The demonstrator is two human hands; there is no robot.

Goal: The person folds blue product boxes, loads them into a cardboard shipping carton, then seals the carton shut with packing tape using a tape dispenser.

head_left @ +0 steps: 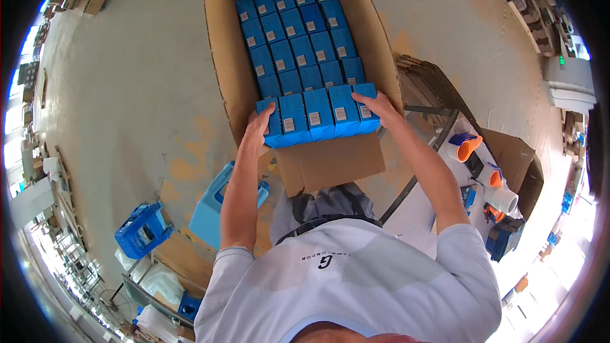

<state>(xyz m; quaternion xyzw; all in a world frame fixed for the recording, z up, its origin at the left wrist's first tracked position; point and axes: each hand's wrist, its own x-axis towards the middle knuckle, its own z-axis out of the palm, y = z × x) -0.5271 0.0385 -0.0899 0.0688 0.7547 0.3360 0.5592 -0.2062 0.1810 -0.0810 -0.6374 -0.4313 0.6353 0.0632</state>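
A tall cardboard carton [222, 57] stands open in front of me with its flaps up. Several rows of small blue boxes [301, 51] with white labels fill it. At its near side a separate row of blue boxes [318, 114] is squeezed end to end between my two hands, above the near flap [333, 164]. My left hand [259, 123] presses on the row's left end, thumb on top. On the right end sits my right hand [380, 107], its thumb also on top. The fingers under and behind the row are partly hidden.
A light blue plastic stool [210, 213] stands left of my legs, with a blue plastic crate [143, 230] farther left. To my right a white table [413, 213] holds orange-and-white rolls [467, 147]. Flattened cardboard [438, 86] leans beside the carton.
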